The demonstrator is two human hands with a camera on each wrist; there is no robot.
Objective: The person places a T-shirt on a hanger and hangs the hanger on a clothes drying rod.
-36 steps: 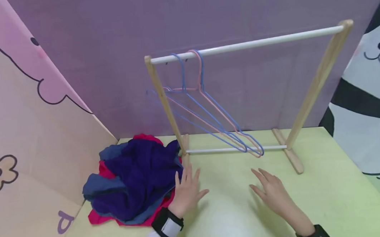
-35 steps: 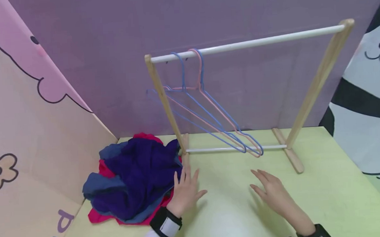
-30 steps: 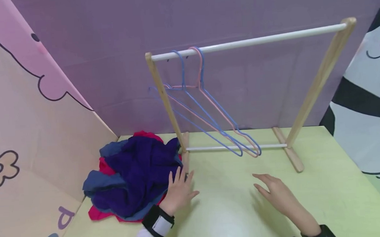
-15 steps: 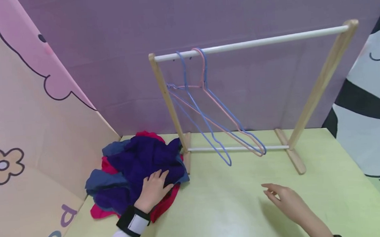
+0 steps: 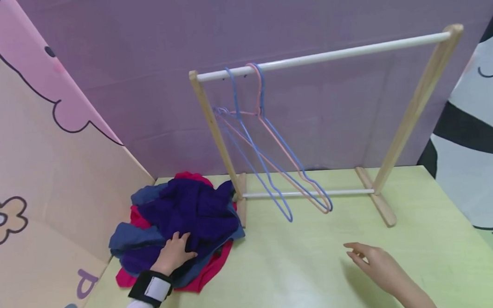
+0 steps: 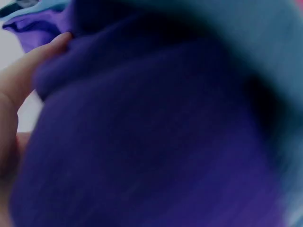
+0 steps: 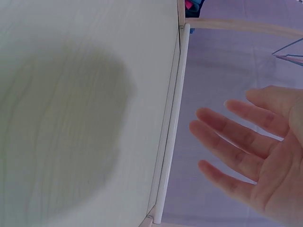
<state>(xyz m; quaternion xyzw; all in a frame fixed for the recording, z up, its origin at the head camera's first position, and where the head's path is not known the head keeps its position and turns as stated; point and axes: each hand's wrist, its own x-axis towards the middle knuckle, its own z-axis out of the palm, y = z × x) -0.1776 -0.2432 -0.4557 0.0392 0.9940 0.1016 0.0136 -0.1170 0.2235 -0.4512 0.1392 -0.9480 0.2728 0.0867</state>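
A heap of crumpled clothes lies at the left of the table: a dark purple garment (image 5: 199, 207) on top, blue denim-like cloth (image 5: 135, 236) and bright red cloth (image 5: 211, 272) showing beneath. My left hand (image 5: 174, 255) rests on the near part of the heap, fingers spread over the purple fabric. In the left wrist view that purple cloth (image 6: 142, 123) fills most of the picture, a finger (image 6: 45, 52) lying along its edge. My right hand (image 5: 375, 261) hovers above the table at right, holding nothing; the right wrist view shows its fingers (image 7: 232, 146) loosely bent and apart.
Behind the hands stands a clothes rack with a white top rail (image 5: 329, 55) and wooden legs (image 5: 416, 112). Blue hangers (image 5: 256, 149) and a pink hanger (image 5: 279, 145) hang near its left end. A cartoon-printed panel (image 5: 72, 181) borders the table (image 5: 298, 272) on the left.
My left hand has moved left and onto the clothes heap from beside it. The right hand has drawn slightly right and nearer to me. The hangers have swung, the front blue one most.
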